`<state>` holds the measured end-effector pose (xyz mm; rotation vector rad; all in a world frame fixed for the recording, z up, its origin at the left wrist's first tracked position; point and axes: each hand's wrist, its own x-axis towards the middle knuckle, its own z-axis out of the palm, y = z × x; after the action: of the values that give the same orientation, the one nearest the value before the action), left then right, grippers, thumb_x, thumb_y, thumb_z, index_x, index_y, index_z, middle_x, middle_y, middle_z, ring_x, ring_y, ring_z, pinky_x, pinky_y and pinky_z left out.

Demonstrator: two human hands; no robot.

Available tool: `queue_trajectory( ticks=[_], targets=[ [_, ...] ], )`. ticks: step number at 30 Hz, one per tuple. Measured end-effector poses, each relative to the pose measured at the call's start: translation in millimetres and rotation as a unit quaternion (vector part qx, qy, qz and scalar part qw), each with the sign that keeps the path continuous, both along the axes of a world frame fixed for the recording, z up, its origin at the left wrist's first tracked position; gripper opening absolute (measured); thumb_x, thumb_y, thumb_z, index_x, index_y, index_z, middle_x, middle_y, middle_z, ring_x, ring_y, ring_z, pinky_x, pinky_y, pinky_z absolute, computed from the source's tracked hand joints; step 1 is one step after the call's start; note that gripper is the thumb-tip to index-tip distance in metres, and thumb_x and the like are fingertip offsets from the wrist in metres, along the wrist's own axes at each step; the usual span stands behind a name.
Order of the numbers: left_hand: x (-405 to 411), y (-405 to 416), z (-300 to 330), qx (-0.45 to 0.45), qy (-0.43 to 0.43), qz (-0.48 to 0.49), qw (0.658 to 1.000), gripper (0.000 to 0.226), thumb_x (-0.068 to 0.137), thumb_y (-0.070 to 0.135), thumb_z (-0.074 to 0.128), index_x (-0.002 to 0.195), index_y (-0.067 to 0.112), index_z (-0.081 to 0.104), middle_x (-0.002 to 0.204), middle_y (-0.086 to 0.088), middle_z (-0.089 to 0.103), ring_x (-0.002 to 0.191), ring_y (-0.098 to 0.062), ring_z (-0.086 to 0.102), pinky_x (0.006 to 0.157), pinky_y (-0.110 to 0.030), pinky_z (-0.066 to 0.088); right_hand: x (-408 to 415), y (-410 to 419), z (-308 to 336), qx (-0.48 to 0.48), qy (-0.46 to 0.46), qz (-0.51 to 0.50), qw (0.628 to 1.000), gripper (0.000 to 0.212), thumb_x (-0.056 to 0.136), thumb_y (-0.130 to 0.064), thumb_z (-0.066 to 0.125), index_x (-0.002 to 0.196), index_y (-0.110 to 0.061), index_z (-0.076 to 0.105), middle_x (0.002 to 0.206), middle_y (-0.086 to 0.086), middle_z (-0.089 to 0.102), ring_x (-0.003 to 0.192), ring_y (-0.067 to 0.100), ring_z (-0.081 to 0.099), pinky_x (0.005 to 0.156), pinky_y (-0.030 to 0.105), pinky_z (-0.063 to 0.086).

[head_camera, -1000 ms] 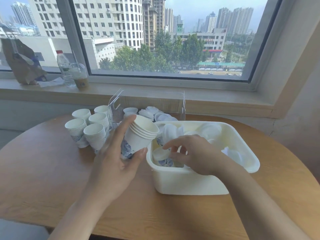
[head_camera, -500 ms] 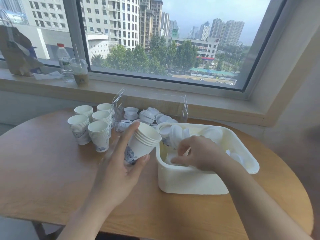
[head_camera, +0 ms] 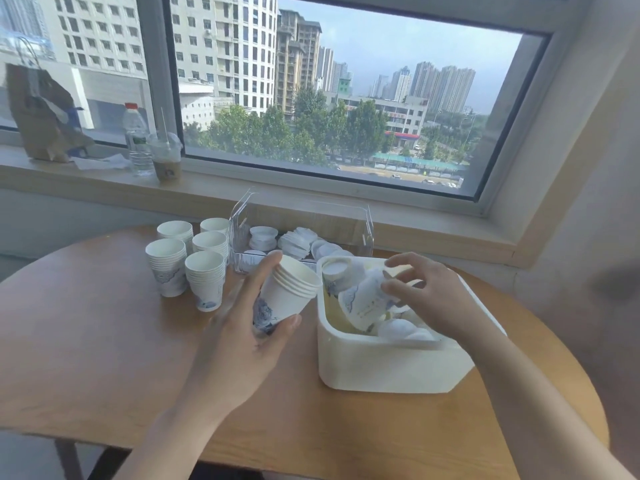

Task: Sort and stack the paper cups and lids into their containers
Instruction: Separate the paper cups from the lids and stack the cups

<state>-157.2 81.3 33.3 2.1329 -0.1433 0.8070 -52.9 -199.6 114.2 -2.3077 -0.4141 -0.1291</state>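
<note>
My left hand (head_camera: 239,327) grips a short stack of nested white paper cups (head_camera: 287,292), tilted with the mouths up and to the right, just left of the white plastic bin (head_camera: 388,368). Over the bin, my right hand (head_camera: 426,292) pinches a single paper cup (head_camera: 363,303) by its rim, the cup lying tilted with its base toward me. Loose lids (head_camera: 398,329) and another cup (head_camera: 334,271) lie inside the bin. Several cup stacks (head_camera: 204,271) stand on the table at the left. A clear acrylic container (head_camera: 360,230) behind holds white lids (head_camera: 298,242).
The round wooden table (head_camera: 104,341) stands against a windowsill (head_camera: 415,230). On the sill at the left are a brown paper bag (head_camera: 38,116), a water bottle (head_camera: 135,133) and an iced drink cup (head_camera: 167,157).
My right hand has lifted a paper cup up out of the bin, where it was reaching down among the lids. My left hand keeps its cup stack in about the same place.
</note>
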Motion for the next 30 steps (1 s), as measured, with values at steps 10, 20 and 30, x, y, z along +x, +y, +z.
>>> queue_trajectory(
  ticks=[10,20,30],
  targets=[
    [32.5,-3.7,10.2,0.035,-0.027,-0.026,0.999,0.081,0.083,0.054,0.078,0.153,0.056,0.036,0.136,0.038,0.049,0.108,0.003,0.061,0.085,-0.017,0.052,-8.4,3.7,4.1,0.253,-0.003,0.03,0.967,0.025,0.085,-0.032,0.07,0.109,-0.037,0.069,0.113,-0.002,0.075,0.097,0.022,0.074,0.087,0.044,0.059],
    [46.2,3.8,-7.5,0.018,-0.063,-0.077,0.995,0.082,0.084,0.048,0.073,0.158,0.04,0.039,0.136,0.026,0.054,0.119,0.0,0.059,0.091,-0.016,0.049,-17.3,57.4,-11.4,0.299,0.036,0.111,0.947,0.038,0.083,-0.019,0.076,0.117,-0.015,0.059,0.108,-0.01,0.073,0.091,0.015,0.075,0.074,0.02,0.055],
    [47.3,10.6,-27.1,-0.008,-0.067,-0.083,0.994,0.097,0.085,0.046,0.075,0.167,0.041,0.023,0.144,0.025,0.049,0.121,-0.006,0.061,0.088,-0.04,0.059,-18.6,97.6,-19.3,0.222,0.006,0.103,0.969,0.022,0.094,-0.042,0.068,0.101,-0.023,0.062,0.102,-0.01,0.072,0.095,0.011,0.07,0.081,0.022,0.052]
  ],
)
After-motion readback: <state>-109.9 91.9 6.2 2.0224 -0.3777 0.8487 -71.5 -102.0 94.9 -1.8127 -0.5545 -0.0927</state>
